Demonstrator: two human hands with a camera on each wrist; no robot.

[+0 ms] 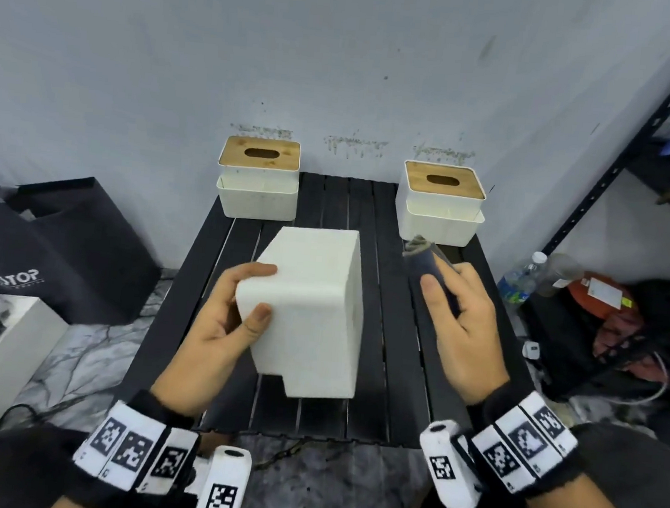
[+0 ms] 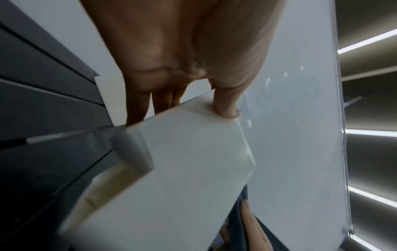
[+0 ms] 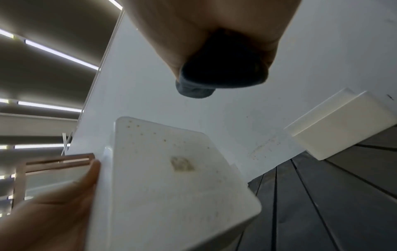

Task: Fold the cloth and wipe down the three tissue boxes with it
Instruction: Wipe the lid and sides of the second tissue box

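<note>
Held tissue box: my left hand (image 1: 215, 324) grips a white, smooth, rounded-corner tissue box (image 1: 312, 312) tipped off the table, its plain underside turned up toward me; thumb on the near face, fingers wrapped over the left edge. The right wrist view shows small brown specks and one smudged patch on a face of it (image 3: 171, 169).
Cloth: a dark grey-blue cloth (image 1: 428, 265), folded into a thick soft wad, pinched in my right hand (image 1: 464, 328) between thumb and fingers, its frayed pale end poking out at the top. It is just right of the held box, not touching it.
Back-left box: a white tissue box (image 1: 257, 179) with a flat wooden lid and an oval slot, standing at the table's back-left corner against the wall.
Back-right box: its twin (image 1: 441, 202) at the back-right corner, the same wooden lid and slot. What is inside either I cannot tell.
Table: black slatted table (image 1: 312, 416), long narrow planks with thin gaps.
Surroundings: a black bag (image 1: 57, 248) on the floor to the left; a clear plastic bottle (image 1: 520, 276) beside the metal shelf on the right.
</note>
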